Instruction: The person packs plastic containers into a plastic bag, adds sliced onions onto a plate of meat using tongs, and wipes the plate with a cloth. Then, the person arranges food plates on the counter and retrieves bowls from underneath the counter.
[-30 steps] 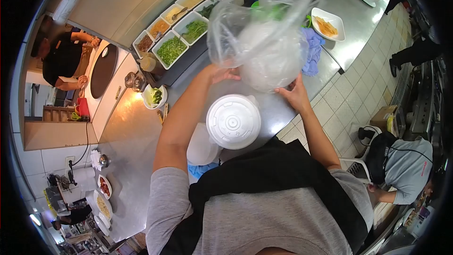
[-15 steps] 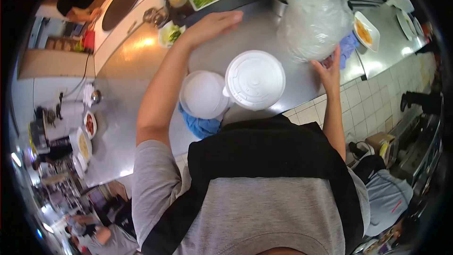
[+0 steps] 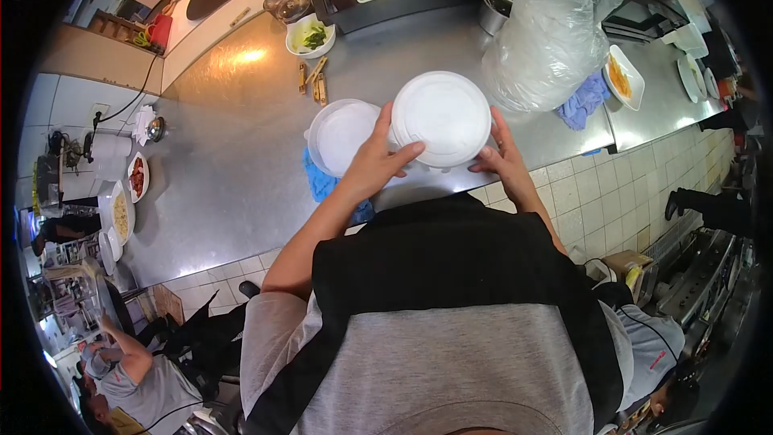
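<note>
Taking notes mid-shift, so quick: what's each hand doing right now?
Left hand: partly open, thumb and fingers on the white lidded container.
Right hand: partly open, at the container's other side.

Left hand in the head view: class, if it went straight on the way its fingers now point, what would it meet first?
The left hand would meet the round white lidded container first; it already seems to touch its near side, though exact depth is unclear.

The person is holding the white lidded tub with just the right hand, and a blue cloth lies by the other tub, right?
Not just the right hand: the head view shows the left hand on the white lidded tub too. The blue cloth does lie by the other tub.
</note>
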### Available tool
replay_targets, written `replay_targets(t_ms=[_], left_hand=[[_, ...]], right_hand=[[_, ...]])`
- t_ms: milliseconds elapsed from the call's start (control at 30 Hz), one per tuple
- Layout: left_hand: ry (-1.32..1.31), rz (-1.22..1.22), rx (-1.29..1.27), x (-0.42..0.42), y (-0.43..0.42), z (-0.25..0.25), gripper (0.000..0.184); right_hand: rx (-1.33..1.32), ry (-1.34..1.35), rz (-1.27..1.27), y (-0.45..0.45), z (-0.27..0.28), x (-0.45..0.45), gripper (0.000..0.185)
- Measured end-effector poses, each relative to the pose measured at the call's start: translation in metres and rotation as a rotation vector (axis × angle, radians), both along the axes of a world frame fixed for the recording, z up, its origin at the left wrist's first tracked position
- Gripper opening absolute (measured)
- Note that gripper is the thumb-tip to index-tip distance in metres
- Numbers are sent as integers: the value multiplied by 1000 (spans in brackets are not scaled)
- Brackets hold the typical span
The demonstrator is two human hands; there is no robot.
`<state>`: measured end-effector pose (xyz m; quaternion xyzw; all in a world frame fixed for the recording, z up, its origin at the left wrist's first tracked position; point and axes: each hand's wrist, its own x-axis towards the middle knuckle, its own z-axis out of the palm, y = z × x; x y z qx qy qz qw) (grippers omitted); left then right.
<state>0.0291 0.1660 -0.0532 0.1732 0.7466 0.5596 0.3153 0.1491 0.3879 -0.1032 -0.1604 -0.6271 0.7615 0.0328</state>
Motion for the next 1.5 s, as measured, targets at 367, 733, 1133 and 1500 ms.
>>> replay_targets(t_ms=[367,733,1133,1500], left_hand=[[-207,340,178,-75,103,-22,94],[79,151,227,-103,43,1,57],[578,297,-552,-1,-130,-50,56],[753,38,-307,-100,-102,-51,40]], right_hand=[[56,106,-222,22,-6,-77,65],[280,-28,53,14,-20,-41,32],[672,133,445,-65,-6,-140,45],[1029,280,455,-43,4,-134,50]])
